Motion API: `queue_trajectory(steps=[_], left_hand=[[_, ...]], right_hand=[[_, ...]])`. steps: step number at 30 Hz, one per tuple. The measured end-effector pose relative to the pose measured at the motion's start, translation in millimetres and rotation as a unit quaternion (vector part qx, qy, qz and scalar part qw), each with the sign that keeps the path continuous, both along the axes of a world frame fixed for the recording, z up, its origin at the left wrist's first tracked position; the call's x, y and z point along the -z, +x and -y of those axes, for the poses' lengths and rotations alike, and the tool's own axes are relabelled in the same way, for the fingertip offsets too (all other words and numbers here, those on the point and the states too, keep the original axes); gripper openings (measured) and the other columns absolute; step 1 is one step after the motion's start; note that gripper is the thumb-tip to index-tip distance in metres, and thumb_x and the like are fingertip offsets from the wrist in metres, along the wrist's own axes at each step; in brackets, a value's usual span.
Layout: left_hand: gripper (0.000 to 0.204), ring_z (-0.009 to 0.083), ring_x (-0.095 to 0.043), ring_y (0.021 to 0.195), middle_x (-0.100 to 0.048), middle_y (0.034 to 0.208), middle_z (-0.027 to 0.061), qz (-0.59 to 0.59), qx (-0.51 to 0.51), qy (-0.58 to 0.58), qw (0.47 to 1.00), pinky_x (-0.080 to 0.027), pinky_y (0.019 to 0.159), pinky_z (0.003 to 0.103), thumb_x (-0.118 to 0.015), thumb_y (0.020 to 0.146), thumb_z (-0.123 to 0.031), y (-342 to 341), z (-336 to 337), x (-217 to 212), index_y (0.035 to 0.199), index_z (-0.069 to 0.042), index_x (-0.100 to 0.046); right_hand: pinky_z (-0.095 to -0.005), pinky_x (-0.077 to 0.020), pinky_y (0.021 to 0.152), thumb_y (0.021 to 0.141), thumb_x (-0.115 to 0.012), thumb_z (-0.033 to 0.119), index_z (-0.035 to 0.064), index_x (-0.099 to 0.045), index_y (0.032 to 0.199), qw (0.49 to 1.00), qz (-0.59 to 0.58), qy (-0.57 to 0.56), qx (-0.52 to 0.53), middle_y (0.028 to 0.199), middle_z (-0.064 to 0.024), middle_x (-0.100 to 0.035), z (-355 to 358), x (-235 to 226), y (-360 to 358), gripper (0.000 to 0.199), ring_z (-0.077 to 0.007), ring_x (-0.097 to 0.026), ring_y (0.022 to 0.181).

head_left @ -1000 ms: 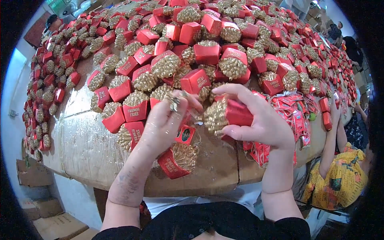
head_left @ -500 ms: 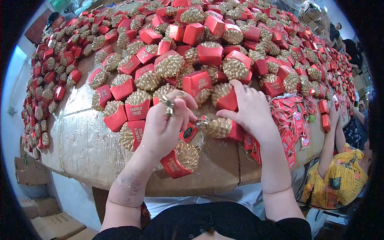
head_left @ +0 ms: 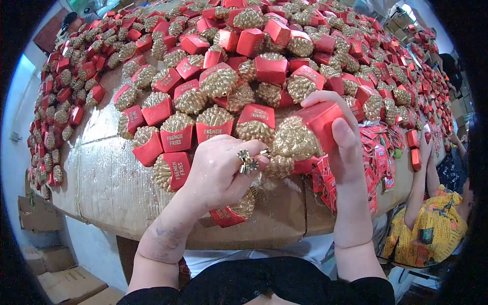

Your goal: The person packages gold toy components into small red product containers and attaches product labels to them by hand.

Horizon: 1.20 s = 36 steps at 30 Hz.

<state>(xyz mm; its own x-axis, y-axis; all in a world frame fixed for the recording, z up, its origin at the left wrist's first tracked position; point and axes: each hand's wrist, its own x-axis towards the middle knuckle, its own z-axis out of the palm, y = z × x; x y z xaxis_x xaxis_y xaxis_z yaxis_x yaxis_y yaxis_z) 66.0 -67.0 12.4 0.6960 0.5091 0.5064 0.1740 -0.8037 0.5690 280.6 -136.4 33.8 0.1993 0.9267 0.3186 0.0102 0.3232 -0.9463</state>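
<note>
My right hand [head_left: 348, 134] grips a glittery red-and-gold fries-shaped ornament [head_left: 321, 123] by its red box part, the gold end turned toward my left hand. My left hand [head_left: 223, 162] is closed, its fingertips pinched close to that gold end. Small flower-shaped gold metal pieces [head_left: 247, 161] show at its fingers; what else the fingertips hold is too small to make out. Under the held ornament lies another ornament [head_left: 278, 166], gold end to the left. Partly behind my left wrist sits one more ornament [head_left: 227, 216] near the table edge.
A large pile of the same ornaments [head_left: 272, 68] covers the cardboard-topped table [head_left: 101, 188]. Right of my right forearm lies a heap of red tags [head_left: 373, 157] with strings. A person in a yellow patterned top [head_left: 427, 229] works at the right. Cardboard boxes [head_left: 71, 287] stand lower left.
My right hand has picked up an ornament from the pile's near edge and turned it toward my left hand. My left hand has moved right; the red tag near it is out of sight.
</note>
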Motion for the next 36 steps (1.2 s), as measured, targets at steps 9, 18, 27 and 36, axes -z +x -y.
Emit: queue_trajectory(steps=[9,18,27,36], left_hand=[[0.025,0.0281,-0.063,0.07,-0.066,0.075,0.0043,-0.005,0.024,0.026,0.999,-0.048,0.064,0.039,-0.066,0.066,-0.006,-1,-1,-5,0.09,-0.007,-0.06],[0.022,0.0289,-0.064,0.07,-0.066,0.076,0.0063,-0.004,0.029,0.026,0.999,-0.048,0.064,0.04,-0.065,0.069,-0.005,-2,-2,-3,0.09,-0.006,-0.06],[0.025,0.031,-0.064,0.074,-0.066,0.078,0.0084,-0.007,0.018,0.002,1.0,-0.048,0.065,0.04,-0.065,0.072,-0.006,-2,-2,-2,0.096,-0.004,-0.059],[0.032,0.0327,-0.062,0.078,-0.067,0.085,0.0097,-0.066,-0.01,-0.055,0.996,-0.047,0.071,0.042,-0.063,0.074,-0.004,1,4,-8,0.105,-0.006,-0.055]], right_hand=[[-0.0245,-0.0405,0.08,0.085,-0.061,0.045,0.0029,-0.058,0.106,0.999,-0.04,0.007,0.02,0.098,-0.003,-0.057,0,3,-4,0.047,-0.0099,-0.053,0.09],[-0.0252,-0.0411,0.081,0.085,-0.061,0.049,0.0026,-0.057,0.106,1.0,-0.001,0.018,0.017,0.099,-0.0035,-0.057,-1,3,-7,0.052,-0.0116,-0.055,0.089],[-0.0264,-0.0414,0.084,0.085,-0.06,0.052,0.0028,-0.055,0.109,0.999,-0.017,0.035,0.019,0.101,-0.0044,-0.057,0,9,-6,0.054,-0.0122,-0.055,0.093],[-0.0265,-0.0415,0.082,0.087,-0.058,0.052,0.0031,-0.055,0.108,0.999,0.015,0.042,0.031,0.102,-0.005,-0.057,1,9,-6,0.054,-0.0115,-0.054,0.092]])
